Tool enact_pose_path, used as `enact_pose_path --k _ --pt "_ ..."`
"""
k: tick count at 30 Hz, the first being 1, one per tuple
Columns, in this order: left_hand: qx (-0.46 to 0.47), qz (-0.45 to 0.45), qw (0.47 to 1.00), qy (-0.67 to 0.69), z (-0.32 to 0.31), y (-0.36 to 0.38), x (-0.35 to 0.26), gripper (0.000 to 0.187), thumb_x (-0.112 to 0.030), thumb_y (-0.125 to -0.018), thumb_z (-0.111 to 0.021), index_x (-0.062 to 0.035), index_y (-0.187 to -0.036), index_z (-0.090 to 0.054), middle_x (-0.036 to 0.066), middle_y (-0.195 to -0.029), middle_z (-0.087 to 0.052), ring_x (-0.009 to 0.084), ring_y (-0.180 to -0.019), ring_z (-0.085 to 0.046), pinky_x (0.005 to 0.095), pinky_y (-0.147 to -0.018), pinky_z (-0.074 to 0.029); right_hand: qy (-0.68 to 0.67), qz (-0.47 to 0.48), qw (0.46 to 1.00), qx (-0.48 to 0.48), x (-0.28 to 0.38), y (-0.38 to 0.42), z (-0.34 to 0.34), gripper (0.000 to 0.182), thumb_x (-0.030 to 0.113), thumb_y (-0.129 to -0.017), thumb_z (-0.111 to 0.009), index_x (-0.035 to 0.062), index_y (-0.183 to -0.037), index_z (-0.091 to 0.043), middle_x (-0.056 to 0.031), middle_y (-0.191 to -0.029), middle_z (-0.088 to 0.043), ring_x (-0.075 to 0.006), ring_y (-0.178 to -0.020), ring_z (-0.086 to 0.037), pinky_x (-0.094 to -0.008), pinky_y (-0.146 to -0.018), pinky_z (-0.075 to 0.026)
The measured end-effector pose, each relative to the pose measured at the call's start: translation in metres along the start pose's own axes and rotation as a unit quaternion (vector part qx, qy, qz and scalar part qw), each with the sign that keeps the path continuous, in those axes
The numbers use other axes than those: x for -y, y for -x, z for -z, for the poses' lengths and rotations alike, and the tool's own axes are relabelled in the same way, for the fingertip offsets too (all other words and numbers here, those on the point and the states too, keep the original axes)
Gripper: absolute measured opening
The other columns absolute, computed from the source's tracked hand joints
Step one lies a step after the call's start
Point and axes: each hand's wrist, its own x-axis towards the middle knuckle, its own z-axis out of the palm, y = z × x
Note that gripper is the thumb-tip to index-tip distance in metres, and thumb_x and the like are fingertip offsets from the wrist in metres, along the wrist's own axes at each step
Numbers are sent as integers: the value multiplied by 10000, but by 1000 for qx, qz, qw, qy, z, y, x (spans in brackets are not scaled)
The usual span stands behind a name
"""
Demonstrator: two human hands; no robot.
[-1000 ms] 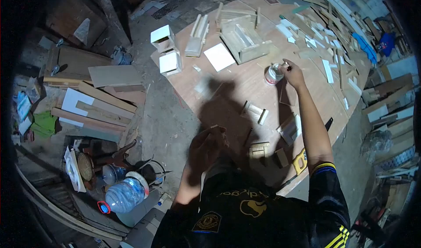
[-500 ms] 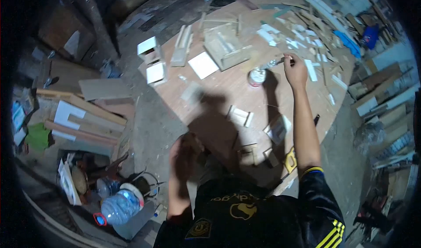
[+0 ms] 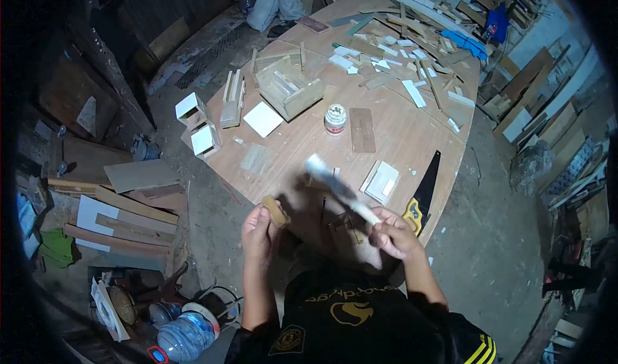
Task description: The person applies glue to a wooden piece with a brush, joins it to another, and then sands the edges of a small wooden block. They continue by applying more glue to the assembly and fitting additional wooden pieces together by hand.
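Observation:
Close to my body on the left, my left hand (image 3: 259, 229) is closed around a small tan wooden block (image 3: 275, 211). My right hand (image 3: 394, 234) grips the pale handle of a brush (image 3: 336, 186). Its whitish bristle end is blurred and points up and left, above the near part of the table and apart from the block. Farther out on the table stands an uncovered jar (image 3: 335, 120) of white stuff with a reddish label. A flat brown board (image 3: 362, 130) lies just right of the jar.
A handsaw (image 3: 423, 196) with a yellow handle lies near the right table edge. Small wooden assemblies (image 3: 288, 90) stand at the left, and several white-faced offcuts (image 3: 413, 93) spread over the far right. A large water bottle (image 3: 187, 337) is on the floor, lower left.
My right hand has come back from beside the jar toward my body, bringing the brush. My left hand has turned, so the block shows clearly. The camera view has shifted.

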Motion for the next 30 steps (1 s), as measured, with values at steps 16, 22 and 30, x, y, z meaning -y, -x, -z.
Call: enact_pose_path --k 16,22,30 --pt "64 -46 994 78 -45 67 -44 384 -387 -976 -490 -19 -1057 -561 63 -859 -533 186 -788 -490 355 -750 -398 365 148 918 39 -16 13 -103 339 48 -932 -440 -30 -1260 -480 -51 -952 -587 -101 -822 -533 -237 -736 -436" --pt "45 -41 995 73 -55 82 -44 407 -411 -954 -529 -19 -1056 -554 65 -872 -544 189 -809 -508 354 -759 -420 431 171 885 32 -21 15 -132 329 49 -966 -399 -31 -1250 -544 -43 -1003 -623 -86 -855 -552 -218 -762 -443" --pt "45 -36 995 87 -60 87 -38 408 -402 -951 -540 -17 -1086 -538 76 -914 -565 193 -856 -538 361 -778 -466 449 192 871 52 -19 18 -128 313 32 -965 -435 -6 -1247 -566 -55 -1031 -631 -105 -904 -556 -234 -813 -433"
